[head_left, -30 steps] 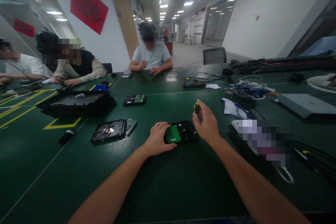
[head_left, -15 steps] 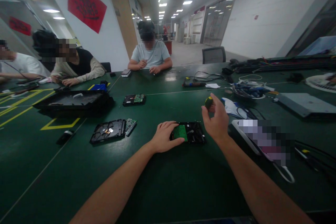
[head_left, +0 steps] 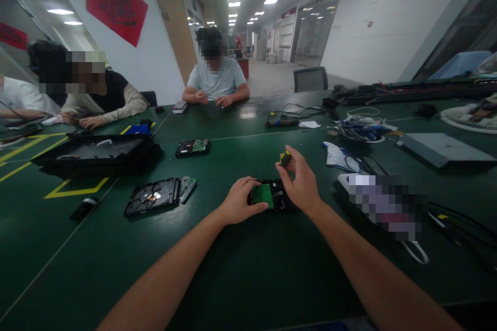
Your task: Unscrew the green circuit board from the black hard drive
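Green desk (head_left: 240, 274) is stretching from its near edge up to the hard drive (head_left: 278, 197), leaving broad room on the drive's near side. The hard drive is lying flat between the 2 hands, its green board showing. The left hand (head_left: 241, 201) is clasping its left end, that grip closing on it with the thumb along the near edge and the fingers over the far edge. Above the drive's right end, the right hand (head_left: 301, 178) is pinching a black-and-yellow tool (head_left: 286, 159), its grip clamping the handle; the tip is hiding from view. Right of the hard drive, a white, partly pixelated object (head_left: 382, 207) is lying. Left of it, well apart, a 2nd drive (head_left: 152, 196) is resting, with a circuit board (head_left: 188, 189) at its right edge. Beyond and left, a 3rd drive (head_left: 193, 147) is lying; farther left, a black tray (head_left: 97, 150) is sitting. Beyond and right, a gray metal box (head_left: 446, 149) is resting. Beyond the hard drive, at the far edge, 1 person (head_left: 217, 80) is sitting.
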The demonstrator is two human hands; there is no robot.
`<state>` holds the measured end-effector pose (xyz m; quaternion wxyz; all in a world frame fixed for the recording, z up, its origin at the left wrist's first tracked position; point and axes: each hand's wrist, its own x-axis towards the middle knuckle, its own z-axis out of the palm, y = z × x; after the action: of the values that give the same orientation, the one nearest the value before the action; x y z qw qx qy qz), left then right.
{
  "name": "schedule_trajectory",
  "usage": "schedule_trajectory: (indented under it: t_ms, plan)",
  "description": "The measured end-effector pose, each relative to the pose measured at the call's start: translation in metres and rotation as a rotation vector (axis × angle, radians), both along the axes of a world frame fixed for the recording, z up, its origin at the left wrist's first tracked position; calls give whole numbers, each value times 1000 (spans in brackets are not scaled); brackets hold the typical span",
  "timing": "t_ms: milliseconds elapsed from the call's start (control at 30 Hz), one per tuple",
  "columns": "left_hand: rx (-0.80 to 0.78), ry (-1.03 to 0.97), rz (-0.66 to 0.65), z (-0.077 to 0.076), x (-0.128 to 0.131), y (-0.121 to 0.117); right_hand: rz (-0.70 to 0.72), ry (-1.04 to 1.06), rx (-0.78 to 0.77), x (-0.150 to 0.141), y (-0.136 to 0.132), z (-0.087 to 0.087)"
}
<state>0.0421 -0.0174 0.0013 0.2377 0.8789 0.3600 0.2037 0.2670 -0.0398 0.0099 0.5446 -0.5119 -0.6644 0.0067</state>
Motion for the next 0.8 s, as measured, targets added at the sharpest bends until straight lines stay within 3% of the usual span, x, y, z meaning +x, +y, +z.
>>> schedule_trajectory:
  t_ms: [267, 800]
  plan:
    - [-67, -18, -33, -3, -2, 4, 67, 88, -42, 2, 0, 1]
    - [-113, -90, 22, -4, -5, 8, 125, 138, -13, -3, 2, -10]
